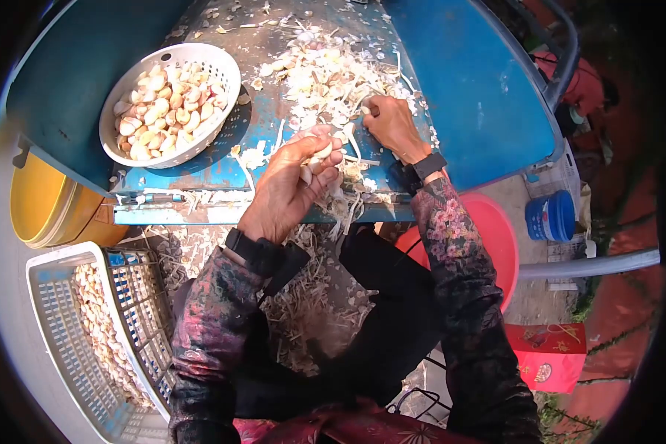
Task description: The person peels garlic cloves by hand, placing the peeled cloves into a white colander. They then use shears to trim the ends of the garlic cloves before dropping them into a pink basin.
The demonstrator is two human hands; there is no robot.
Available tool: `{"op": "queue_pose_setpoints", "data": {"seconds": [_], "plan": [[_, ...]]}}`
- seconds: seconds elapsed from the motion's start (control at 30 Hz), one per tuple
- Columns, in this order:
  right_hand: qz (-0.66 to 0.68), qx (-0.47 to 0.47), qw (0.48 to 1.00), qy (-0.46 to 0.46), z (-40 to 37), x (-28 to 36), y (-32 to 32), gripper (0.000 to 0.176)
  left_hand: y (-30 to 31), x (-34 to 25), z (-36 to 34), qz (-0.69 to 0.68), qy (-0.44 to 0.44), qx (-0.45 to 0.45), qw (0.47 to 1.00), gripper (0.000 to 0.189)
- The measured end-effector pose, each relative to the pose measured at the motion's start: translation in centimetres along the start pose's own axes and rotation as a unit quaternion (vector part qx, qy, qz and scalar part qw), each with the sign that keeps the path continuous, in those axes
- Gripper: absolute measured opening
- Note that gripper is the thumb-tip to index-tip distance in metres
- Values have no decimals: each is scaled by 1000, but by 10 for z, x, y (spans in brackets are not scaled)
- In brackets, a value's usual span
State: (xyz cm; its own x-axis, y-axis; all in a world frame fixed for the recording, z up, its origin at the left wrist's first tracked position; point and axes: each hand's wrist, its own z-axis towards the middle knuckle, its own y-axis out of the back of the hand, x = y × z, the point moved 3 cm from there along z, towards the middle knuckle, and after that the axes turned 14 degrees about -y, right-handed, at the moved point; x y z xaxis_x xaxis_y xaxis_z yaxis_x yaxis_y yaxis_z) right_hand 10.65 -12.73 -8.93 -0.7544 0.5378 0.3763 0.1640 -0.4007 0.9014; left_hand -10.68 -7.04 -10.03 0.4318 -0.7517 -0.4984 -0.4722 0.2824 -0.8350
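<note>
Garlic cloves [319, 157] lie in the curled fingers of my left hand [292, 185], held palm up above the near edge of the blue work surface. My right hand [394, 127] is at the pile of garlic skins and cloves [340, 74], its thumb and forefinger pinched on a pale garlic clove [365, 110]. To the left stands a white perforated colander [226, 66] heaped with garlic cloves [166, 111]. Dry stalks and skin flakes are strewn between the colander and my hands.
A grey plastic crate [41, 285] holding more garlic [100, 325] stands low at left, below a yellow bucket [44, 196]. Blue panels [481, 89] flank the work surface. At right are a pink basin [496, 237], a blue bucket [551, 216] and a red box [551, 355].
</note>
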Motion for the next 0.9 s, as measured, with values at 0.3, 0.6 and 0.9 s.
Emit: {"op": "queue_pose_setpoints", "data": {"seconds": [0.3,0.6,0.9], "plan": [[238,76,950,-187,-78,-5,72,25,11,3,2,-45,8,19,999,20],[-154,27,981,-118,-187,-40,159,23,12,-12,-3,-88,-30,-24,995,21],[70,29,997,-32,-38,31,11,31,26,-10,0,-103,-25,41,994,25]]}}
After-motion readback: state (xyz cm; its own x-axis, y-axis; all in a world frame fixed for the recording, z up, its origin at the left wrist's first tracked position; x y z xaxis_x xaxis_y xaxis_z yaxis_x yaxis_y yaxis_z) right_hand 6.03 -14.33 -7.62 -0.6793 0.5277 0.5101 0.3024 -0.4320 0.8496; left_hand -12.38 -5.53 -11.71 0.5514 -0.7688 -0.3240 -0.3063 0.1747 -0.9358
